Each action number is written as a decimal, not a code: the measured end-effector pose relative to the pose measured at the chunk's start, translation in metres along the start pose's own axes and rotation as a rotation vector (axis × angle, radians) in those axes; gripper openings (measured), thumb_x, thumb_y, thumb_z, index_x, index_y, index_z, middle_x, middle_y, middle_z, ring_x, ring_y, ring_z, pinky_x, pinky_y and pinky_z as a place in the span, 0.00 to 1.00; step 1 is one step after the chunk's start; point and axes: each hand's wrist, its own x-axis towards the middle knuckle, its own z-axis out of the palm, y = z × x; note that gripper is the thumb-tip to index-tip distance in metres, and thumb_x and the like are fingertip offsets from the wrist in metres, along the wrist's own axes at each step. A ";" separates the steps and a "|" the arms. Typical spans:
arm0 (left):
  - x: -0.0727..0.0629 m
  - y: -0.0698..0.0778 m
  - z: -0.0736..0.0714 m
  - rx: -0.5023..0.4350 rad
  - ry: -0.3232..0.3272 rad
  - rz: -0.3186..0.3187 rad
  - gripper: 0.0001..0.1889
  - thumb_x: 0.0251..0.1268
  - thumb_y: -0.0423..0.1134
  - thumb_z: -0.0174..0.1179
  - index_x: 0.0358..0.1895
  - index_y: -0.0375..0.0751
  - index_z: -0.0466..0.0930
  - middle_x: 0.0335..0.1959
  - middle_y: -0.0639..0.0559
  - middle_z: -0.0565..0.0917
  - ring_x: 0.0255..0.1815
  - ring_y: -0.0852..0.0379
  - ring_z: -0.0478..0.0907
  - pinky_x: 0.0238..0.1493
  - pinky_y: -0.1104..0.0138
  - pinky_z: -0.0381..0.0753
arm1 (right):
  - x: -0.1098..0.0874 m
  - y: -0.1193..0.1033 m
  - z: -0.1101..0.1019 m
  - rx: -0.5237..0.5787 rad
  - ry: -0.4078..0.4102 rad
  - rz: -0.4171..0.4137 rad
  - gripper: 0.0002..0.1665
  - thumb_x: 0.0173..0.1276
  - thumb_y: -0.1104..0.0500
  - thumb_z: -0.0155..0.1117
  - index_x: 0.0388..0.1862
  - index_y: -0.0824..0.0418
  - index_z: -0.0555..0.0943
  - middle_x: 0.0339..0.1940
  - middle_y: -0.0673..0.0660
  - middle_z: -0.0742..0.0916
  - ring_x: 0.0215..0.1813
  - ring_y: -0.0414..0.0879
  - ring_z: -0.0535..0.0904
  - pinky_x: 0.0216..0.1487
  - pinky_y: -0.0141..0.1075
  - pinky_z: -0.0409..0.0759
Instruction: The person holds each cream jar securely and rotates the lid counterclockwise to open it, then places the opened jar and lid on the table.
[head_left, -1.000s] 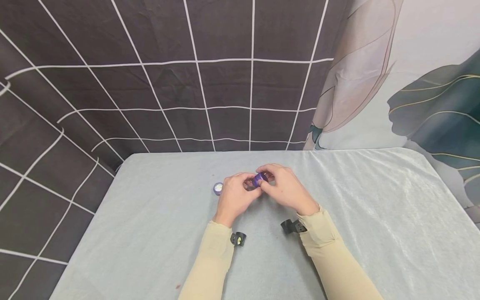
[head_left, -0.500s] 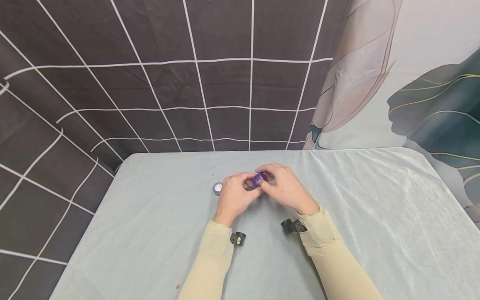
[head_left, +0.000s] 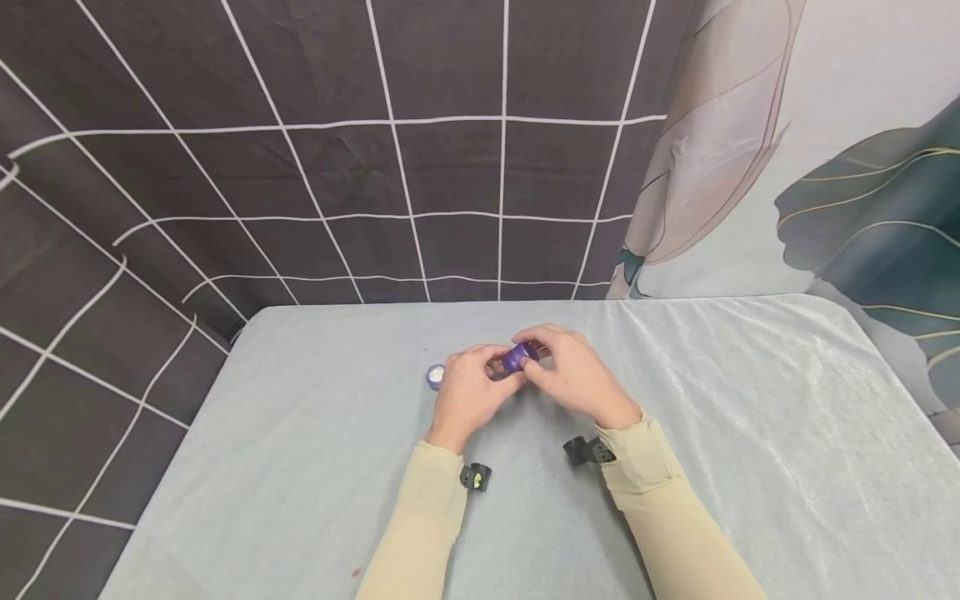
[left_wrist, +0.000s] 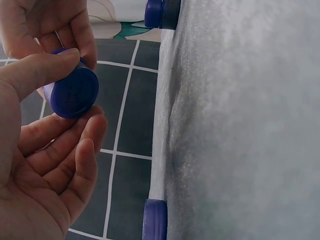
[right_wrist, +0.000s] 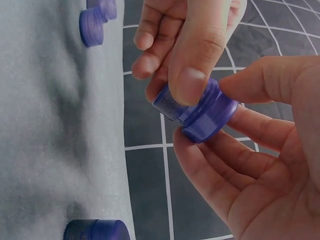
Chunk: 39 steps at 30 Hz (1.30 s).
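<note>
Both hands hold one small purple jar (head_left: 519, 357) above the table, near the middle. My left hand (head_left: 474, 387) pinches the labelled narrower part, its thumb (right_wrist: 192, 82) laid across it in the right wrist view. From the other side my right hand (head_left: 570, 375) grips the wider, translucent purple end (right_wrist: 212, 120) between thumb and fingers. Ridges show where the two parts meet. In the left wrist view a round blue end face (left_wrist: 75, 92) points at the camera. Just left of my left hand lies a small purple-rimmed round piece (head_left: 435, 377) with a white middle, partly covered by that hand.
A second blue jar (right_wrist: 97, 230) rests on the pale cloth-covered table (head_left: 300, 433). Purple ridged pieces (right_wrist: 91, 27) lie farther along the cloth in the right wrist view. Behind the table hangs a dark gridded cloth (head_left: 450, 167); a leaf-patterned curtain (head_left: 727, 167) hangs at right.
My right hand has shifted very slightly up and right, and a little more of the purple jar shows between the hands. My left hand and the piece beside it stay put.
</note>
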 end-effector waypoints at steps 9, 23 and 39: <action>0.000 -0.001 0.000 -0.007 0.016 0.003 0.17 0.52 0.47 0.75 0.43 0.44 0.89 0.34 0.55 0.87 0.32 0.62 0.82 0.38 0.68 0.80 | 0.000 0.000 0.001 -0.013 0.017 0.009 0.20 0.62 0.64 0.61 0.53 0.67 0.83 0.48 0.61 0.87 0.43 0.51 0.85 0.49 0.49 0.81; 0.000 0.001 0.002 -0.041 0.033 -0.048 0.22 0.52 0.45 0.74 0.50 0.41 0.86 0.39 0.52 0.88 0.36 0.60 0.83 0.42 0.65 0.81 | 0.000 -0.001 0.000 -0.025 0.039 0.036 0.19 0.63 0.63 0.62 0.53 0.66 0.83 0.49 0.60 0.87 0.42 0.51 0.85 0.48 0.48 0.81; 0.001 -0.001 0.003 -0.047 0.039 -0.067 0.19 0.51 0.43 0.74 0.46 0.39 0.86 0.33 0.52 0.87 0.32 0.61 0.81 0.38 0.66 0.80 | 0.001 -0.001 0.001 -0.016 0.056 0.051 0.19 0.65 0.63 0.63 0.55 0.68 0.82 0.48 0.62 0.87 0.43 0.51 0.85 0.49 0.46 0.82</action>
